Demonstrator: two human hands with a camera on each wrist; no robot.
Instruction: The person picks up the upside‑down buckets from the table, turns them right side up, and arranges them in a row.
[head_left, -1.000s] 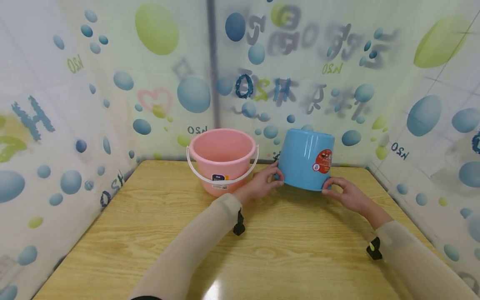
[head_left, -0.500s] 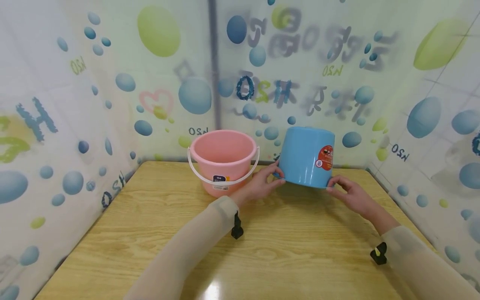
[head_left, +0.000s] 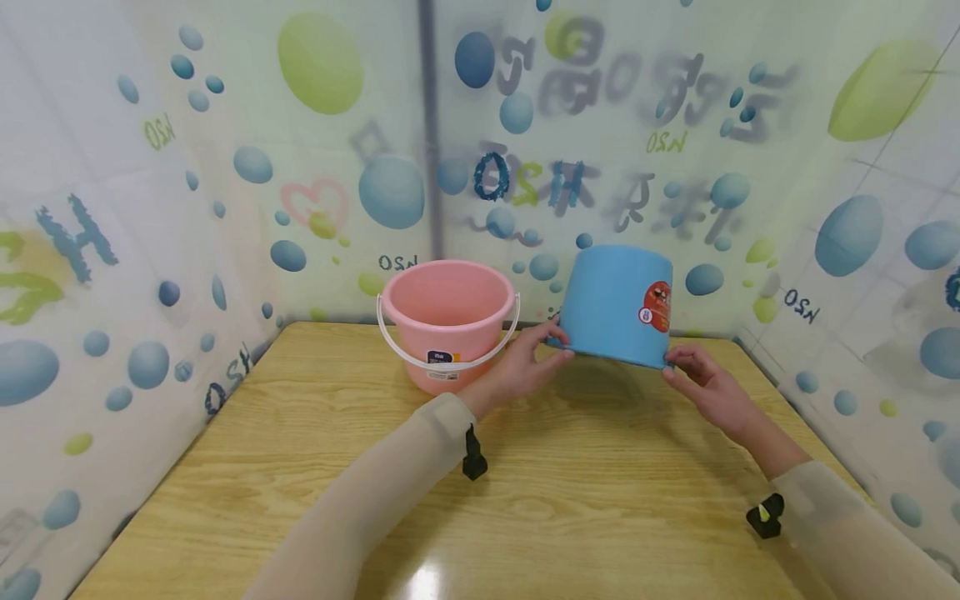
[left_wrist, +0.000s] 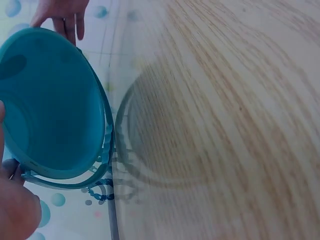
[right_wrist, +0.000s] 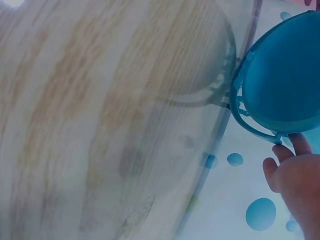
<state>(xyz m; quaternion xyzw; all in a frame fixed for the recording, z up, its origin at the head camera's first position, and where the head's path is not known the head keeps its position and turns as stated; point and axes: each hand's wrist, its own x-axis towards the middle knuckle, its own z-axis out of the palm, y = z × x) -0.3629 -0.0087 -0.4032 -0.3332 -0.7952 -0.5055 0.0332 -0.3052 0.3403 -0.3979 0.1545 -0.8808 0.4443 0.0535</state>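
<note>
A blue bucket (head_left: 611,304) is held upside down and tilted above the back of the table, its red label facing front right. My left hand (head_left: 525,362) pinches its rim at the left, thumb below and fingers on the side. At the right side of the rim my right hand (head_left: 712,392) pinches it the same way. From below, the left wrist view shows the hollow inside of the blue bucket (left_wrist: 55,105) and its handle (left_wrist: 95,175) along the rim. A pink bucket (head_left: 450,312) with a white handle stands upright behind my left wrist.
The wooden table (head_left: 570,500) reaches back to a curtain (head_left: 630,100) printed with blue and green dots. Similar patterned walls rise along the left and right sides. The pink bucket stands close to the left of the blue one.
The blue bucket has risen a little and turned, its right side tipping up and its label shifting right. My right hand has moved right and slightly up with the rim; the pink bucket stays put.
</note>
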